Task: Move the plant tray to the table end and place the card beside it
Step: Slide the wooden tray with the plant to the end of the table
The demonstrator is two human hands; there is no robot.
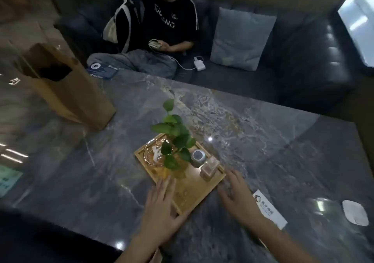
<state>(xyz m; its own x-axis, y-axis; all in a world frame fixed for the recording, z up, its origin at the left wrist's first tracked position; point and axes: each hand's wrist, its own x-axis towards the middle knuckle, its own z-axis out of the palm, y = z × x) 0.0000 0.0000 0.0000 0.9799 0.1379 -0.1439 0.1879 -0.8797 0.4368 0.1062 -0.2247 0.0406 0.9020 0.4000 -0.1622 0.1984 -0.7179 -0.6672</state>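
Note:
A wooden plant tray (194,192) sits on the grey marble table, near its front edge. It carries a green leafy plant (174,135) in a glass vase, an amber glass dish (153,153), a small round grey jar (198,157) and a clear box (209,168). My left hand (162,206) rests flat on the tray's near left edge, fingers spread. My right hand (236,198) hovers open just off the tray's right corner, touching nothing that I can see. A white card (269,208) with a logo lies on the table right of that hand, partly hidden by my wrist.
A tall brown paper bag (66,88) stands at the table's far left. A white round pad (355,212) lies near the right edge. A person sits on the dark sofa behind the table, beside a blue cushion (242,38). A blue leaflet (103,70) lies at the far edge.

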